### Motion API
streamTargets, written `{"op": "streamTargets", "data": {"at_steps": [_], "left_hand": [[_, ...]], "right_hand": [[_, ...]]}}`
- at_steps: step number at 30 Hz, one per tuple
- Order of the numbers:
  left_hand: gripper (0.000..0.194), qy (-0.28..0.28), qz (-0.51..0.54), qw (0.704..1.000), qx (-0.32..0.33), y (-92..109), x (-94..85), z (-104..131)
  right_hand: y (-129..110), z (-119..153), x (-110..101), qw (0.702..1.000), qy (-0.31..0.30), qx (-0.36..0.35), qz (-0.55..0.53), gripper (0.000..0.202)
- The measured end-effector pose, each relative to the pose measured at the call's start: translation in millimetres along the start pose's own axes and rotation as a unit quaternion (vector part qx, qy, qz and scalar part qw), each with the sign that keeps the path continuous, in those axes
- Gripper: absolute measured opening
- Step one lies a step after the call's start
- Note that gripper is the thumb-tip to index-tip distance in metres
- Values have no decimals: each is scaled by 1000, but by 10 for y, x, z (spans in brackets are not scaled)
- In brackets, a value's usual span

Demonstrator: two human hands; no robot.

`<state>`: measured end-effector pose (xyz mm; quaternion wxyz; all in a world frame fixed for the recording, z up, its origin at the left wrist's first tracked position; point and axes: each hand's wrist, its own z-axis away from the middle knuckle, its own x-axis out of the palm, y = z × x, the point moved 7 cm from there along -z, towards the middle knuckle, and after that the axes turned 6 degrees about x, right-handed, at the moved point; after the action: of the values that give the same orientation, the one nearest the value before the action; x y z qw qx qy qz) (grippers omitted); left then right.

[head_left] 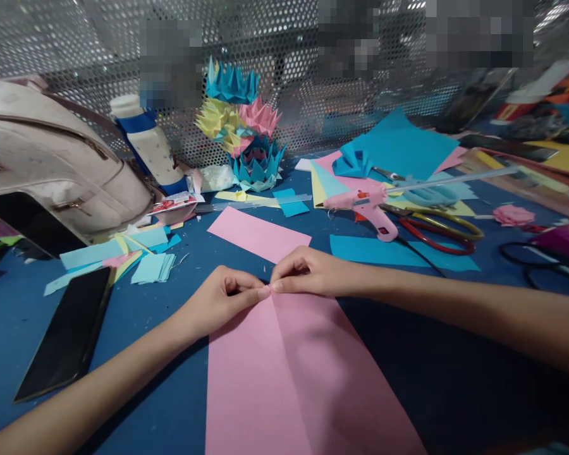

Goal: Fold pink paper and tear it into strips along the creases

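A large sheet of pink paper (260, 379) lies on the blue table, a crease running down its middle. At its far edge my left hand (230, 294) pinches the paper between thumb and fingers. My right hand (303, 272) grips the same edge just beside it, the fingertips of both hands almost touching at the crease. Just beyond my hands rests a smaller pink paper strip (258, 234), its near corner partly covered by my right hand.
Behind stand folded paper flowers (258, 158) and a bottle (146, 145). To the right are a pink glue gun (365, 205), scissors (436, 230) and blue paper (403, 148). A phone (69, 335), paper scraps (154, 268) and a backpack (52, 151) sit at left.
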<state>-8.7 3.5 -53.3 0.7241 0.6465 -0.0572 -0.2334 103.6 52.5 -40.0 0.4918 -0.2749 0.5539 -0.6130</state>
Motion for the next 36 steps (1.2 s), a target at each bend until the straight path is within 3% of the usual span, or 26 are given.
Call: {"op": "streamTargets", "data": {"at_steps": [12,18,27,31,36], "left_hand": [[26,-23,-11,999,-20,18,-18,-1],[26,-1,-1,999,-32,-15,-26,1],[31,-65,-42,997,-22,14,-28,0],[34,-59,-55,996,-23,22,-37,5],[36,-47,-92,994,-19,-17,-55,12]], "right_hand": [[17,27,4,999,-29,19,23,28],[48,21,-16,999,-25,24,14,27],[54,23,-33,999,-37,26,27,25],[77,40,-22,996,-67,40,46,25],[103,25,-37,996,-56,34,60,25]]}}
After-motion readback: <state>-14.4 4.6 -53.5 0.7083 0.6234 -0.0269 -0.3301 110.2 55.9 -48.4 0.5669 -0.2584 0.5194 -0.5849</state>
